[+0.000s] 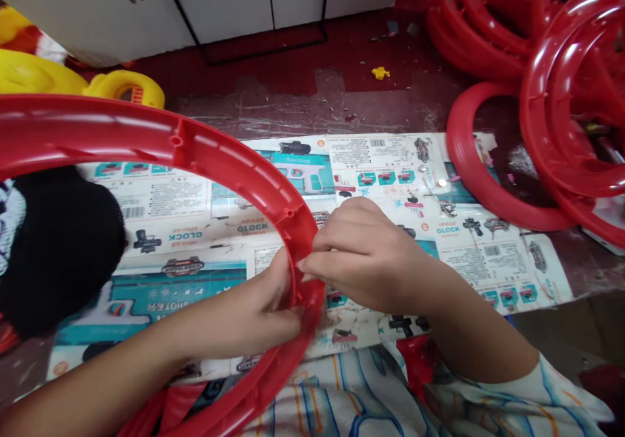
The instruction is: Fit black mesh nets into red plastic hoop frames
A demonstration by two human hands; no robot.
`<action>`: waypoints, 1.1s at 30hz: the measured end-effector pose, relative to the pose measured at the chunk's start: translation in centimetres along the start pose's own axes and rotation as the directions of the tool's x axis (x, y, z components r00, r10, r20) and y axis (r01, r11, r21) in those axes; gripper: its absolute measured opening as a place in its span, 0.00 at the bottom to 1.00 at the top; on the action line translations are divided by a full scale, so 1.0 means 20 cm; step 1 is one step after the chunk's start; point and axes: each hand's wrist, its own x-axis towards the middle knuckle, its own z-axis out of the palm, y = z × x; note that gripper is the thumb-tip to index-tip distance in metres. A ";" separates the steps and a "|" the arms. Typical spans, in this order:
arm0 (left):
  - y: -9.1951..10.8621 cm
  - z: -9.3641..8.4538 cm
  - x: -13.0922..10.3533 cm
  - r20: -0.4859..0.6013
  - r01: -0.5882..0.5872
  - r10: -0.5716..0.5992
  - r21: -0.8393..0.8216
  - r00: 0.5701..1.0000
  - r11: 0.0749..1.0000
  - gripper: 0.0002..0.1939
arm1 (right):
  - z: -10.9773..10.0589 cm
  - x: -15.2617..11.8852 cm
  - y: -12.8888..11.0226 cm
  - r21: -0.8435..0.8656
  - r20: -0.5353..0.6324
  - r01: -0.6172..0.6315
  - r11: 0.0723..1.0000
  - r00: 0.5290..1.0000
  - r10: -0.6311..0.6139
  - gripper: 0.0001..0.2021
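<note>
A large red plastic ring (239, 173), its hollow ribbed side facing up, reaches from the left edge round to the front of my body. My left hand (249, 313) is closed on the ring's right part from inside the loop, thumb lying over the channel. At the same stretch of the rim, my right hand (368, 254) comes from the outer side. Its thumb and forefinger are pinched together over the channel; whatever is between them is too small or hidden to make out. Screw posts stand along the channel.
Printed cardboard sheets (381, 157) cover the table. Red rings (537, 92) are heaped at the right, with small metal pieces (446, 208) nearby. On the left are a black cloth item (73, 241) and yellow plastic parts (43, 72). A small yellow piece (380, 73) lies farther back.
</note>
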 end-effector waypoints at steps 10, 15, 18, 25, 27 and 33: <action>0.01 0.02 -0.02 0.038 0.013 -0.018 0.129 0.999 0.992 0.22 | -0.02 0.01 -0.02 0.179 0.127 -0.148 0.973 0.984 0.126 0.13; 0.02 0.02 -0.02 0.055 -0.021 0.013 0.137 0.998 0.990 0.29 | -0.04 0.01 -0.01 0.173 0.145 -0.147 0.974 0.982 0.122 0.14; 0.03 0.03 -0.02 0.004 -0.035 0.035 0.112 0.999 0.993 0.28 | -0.03 0.01 -0.02 0.159 0.128 -0.161 0.974 0.982 0.141 0.11; 0.04 0.13 0.04 -0.361 -0.137 0.109 -0.053 0.926 0.989 0.10 | 0.01 0.01 -0.01 -0.036 0.089 -0.169 0.985 0.981 0.171 0.11; 0.03 0.13 0.05 -0.397 -0.193 0.165 -0.032 0.903 0.981 0.09 | 0.01 0.00 0.00 -0.130 0.027 -0.160 0.978 0.986 0.165 0.12; 0.04 0.07 0.01 -0.308 -0.131 0.172 0.149 0.936 0.980 0.13 | -0.01 0.00 0.03 -0.188 -0.071 -0.089 0.978 0.994 0.077 0.10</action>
